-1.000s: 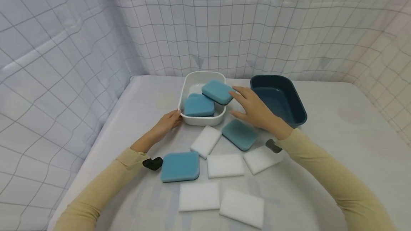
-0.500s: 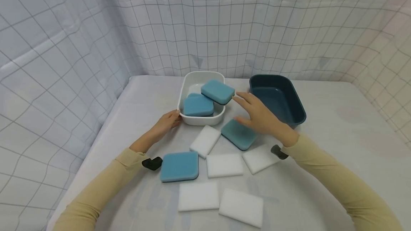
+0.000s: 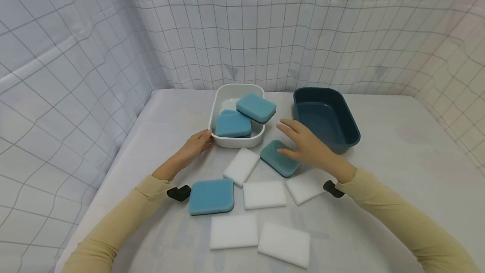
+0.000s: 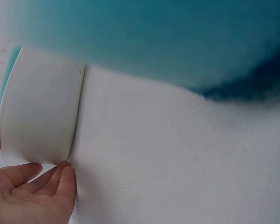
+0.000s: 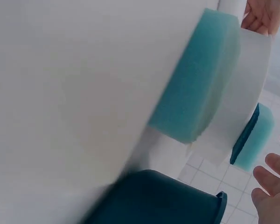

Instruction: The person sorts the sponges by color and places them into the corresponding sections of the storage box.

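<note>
My left hand rests with its fingertips at the near left corner of a white bin. In the left wrist view the fingers touch the bin's outer wall low down. Blue sponges lie in the bin; another sponge is propped across its right rim, dark side down. Nothing is held by my right hand, which is spread right of the bin. Under its thumb in the head view, a teal sponge lies on the table.
A dark blue bin stands at the back right, behind my right hand. Several white sponges lie in front of the bins. One more blue sponge lies by my left sleeve. Gridded cloth hangs around the table.
My right hand has drawn back from the propped sponge, moving right and toward me over the teal sponge. That sponge stays on the rim. My left hand stays at the white bin.
</note>
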Tool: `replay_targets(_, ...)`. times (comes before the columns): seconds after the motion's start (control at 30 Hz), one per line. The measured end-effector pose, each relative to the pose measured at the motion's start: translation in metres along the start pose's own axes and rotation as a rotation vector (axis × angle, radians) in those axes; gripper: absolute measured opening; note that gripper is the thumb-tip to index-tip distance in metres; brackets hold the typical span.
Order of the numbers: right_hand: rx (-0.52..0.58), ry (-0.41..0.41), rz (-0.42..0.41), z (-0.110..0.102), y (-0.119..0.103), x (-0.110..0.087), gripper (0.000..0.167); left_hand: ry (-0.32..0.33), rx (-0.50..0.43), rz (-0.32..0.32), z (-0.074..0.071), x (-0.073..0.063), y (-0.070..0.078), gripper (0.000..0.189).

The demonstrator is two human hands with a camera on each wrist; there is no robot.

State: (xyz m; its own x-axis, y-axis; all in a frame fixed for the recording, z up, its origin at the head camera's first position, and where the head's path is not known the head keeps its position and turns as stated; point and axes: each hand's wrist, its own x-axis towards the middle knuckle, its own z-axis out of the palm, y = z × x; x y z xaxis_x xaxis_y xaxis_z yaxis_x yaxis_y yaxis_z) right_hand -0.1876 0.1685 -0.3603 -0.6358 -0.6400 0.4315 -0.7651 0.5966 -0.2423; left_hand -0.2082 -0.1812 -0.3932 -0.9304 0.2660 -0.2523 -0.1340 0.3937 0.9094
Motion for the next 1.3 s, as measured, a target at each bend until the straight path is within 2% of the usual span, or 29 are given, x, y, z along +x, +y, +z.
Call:
replay_targets(0.3,0.039,-0.145,0.104,0.008,-0.002,-0.012,0.068,0.001,0.004,-0.005,-0.002,0.0,-0.001,0.062)
replay_targets(0.67,0.051,-0.146,0.089,0.016,0.0,-0.019,0.068,0.006,0.022,0.0,-0.003,-0.001,0.0,0.063)
replay_targets(1.07,0.119,-0.332,0.203,0.02,-0.007,-0.025,0.071,0.001,0.011,-0.004,-0.001,-0.002,0.0,0.063)
replay_targets(1.3,0.109,-0.367,0.232,0.022,-0.009,-0.027,0.077,0.0,0.012,-0.001,0.0,0.0,0.001,0.064)
